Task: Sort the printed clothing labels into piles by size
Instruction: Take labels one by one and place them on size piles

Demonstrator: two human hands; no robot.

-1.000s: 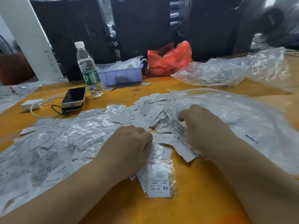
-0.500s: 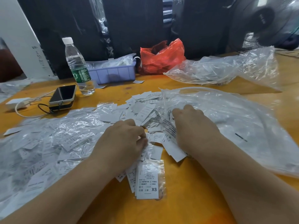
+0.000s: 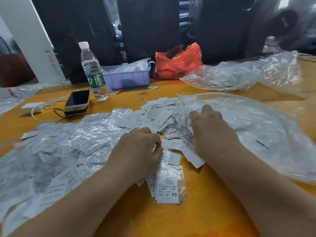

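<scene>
Sorting looks early on, w/ most work left. One small stack of XS labels (image 3: 168,189), topped by a sleeved label reading XS, sits on the orange counter (image 3: 196,218) just in front of the person, below the left hand (image 3: 136,151); that is the only clear size pile visible. The rest is unsorted: a wide spread of sleeved labels (image 3: 56,151) covers the counter's left side, and a loose heap of bare labels (image 3: 157,115) lies at centre, one showing XL. The left hand has fingers curled, seemingly pinching a label at the heap's near edge, though the exact grip is hidden by the knuckles. The right hand (image 3: 210,132) lies palm-down w/ fingers fairly straight, pressing on labels beside the big clear plastic bag (image 3: 256,127); whether it holds anything can't be told. A second clear bag (image 3: 239,76) farther back also seems to hold labels, so prob. more to go. A water bottle (image 3: 93,72), phone (image 3: 77,100), purple tray (image 3: 126,79) and red bag (image 3: 177,60) stand at the back.
</scene>
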